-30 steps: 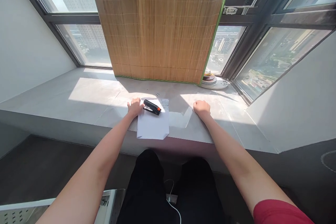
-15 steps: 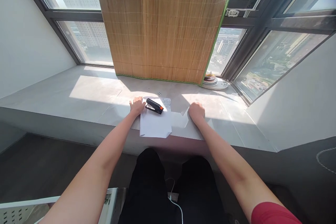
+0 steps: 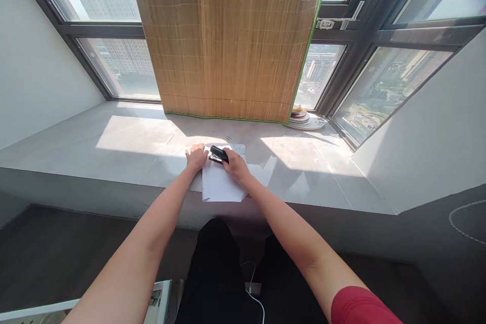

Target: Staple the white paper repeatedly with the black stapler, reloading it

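Note:
A black stapler (image 3: 217,153) lies slanted over white sheets of paper (image 3: 217,186) on the window sill. My right hand (image 3: 237,166) has its fingers closed around the stapler's near right end, so its orange-marked part is hidden. At the upper left edge of the paper, my left hand (image 3: 197,156) rests beside the stapler's far end, fingers stretched out on the sill and paper edge. Faint writing shows at the sheet's top right corner.
A bamboo blind (image 3: 235,50) hangs in front of the window down to the pale sill (image 3: 125,162). Several stacked plates (image 3: 304,119) stand in the sill's right back corner. Below, a white cable (image 3: 258,301) hangs between my legs, and a white-edged crate (image 3: 163,296) is at lower left.
My right hand has moved left from the bare sill onto the stapler and taken hold of it. My left hand stays at the paper's edge. The view has shifted slightly.

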`<act>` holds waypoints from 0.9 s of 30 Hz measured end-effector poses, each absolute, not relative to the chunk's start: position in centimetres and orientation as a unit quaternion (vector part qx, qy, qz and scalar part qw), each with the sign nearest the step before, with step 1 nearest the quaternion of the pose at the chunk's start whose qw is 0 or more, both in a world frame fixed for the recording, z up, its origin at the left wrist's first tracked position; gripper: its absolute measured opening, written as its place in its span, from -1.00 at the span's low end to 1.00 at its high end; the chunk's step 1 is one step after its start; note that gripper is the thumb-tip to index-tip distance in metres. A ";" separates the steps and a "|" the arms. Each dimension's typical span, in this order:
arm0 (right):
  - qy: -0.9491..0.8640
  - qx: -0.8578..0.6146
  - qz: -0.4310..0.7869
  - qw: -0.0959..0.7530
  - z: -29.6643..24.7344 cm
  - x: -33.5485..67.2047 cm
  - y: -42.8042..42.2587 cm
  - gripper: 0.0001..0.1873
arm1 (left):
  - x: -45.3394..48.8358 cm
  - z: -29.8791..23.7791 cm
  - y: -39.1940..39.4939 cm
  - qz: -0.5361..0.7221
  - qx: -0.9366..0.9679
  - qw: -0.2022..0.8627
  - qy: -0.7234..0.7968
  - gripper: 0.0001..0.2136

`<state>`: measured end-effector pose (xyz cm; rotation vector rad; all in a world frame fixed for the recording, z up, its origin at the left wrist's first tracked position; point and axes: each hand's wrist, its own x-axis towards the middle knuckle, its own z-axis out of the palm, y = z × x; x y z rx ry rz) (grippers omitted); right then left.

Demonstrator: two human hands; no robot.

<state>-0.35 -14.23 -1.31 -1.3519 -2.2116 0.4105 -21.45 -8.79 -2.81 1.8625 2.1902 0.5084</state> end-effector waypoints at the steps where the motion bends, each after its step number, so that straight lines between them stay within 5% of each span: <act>1: -0.812 -0.499 0.155 0.259 -1.4 0.1 -14.2 -0.44 | -21.5 -2.8 -8.8 0.173 0.634 0.112 0.746 -0.45; 19: -0.715 -0.579 0.106 0.378 -2.6 16.5 -14.5 -0.54 | -21.4 -2.6 -9.1 0.181 0.636 0.112 0.742 -0.45; 23: -0.607 -0.754 0.041 0.248 -2.2 21.8 -15.2 -0.58 | -21.5 -2.6 -8.9 0.176 0.639 0.108 0.741 -0.46; 27: -0.629 -0.769 0.017 0.115 -2.5 24.1 -15.7 -0.65 | -21.5 -2.5 -9.2 0.170 0.644 0.099 0.740 -0.50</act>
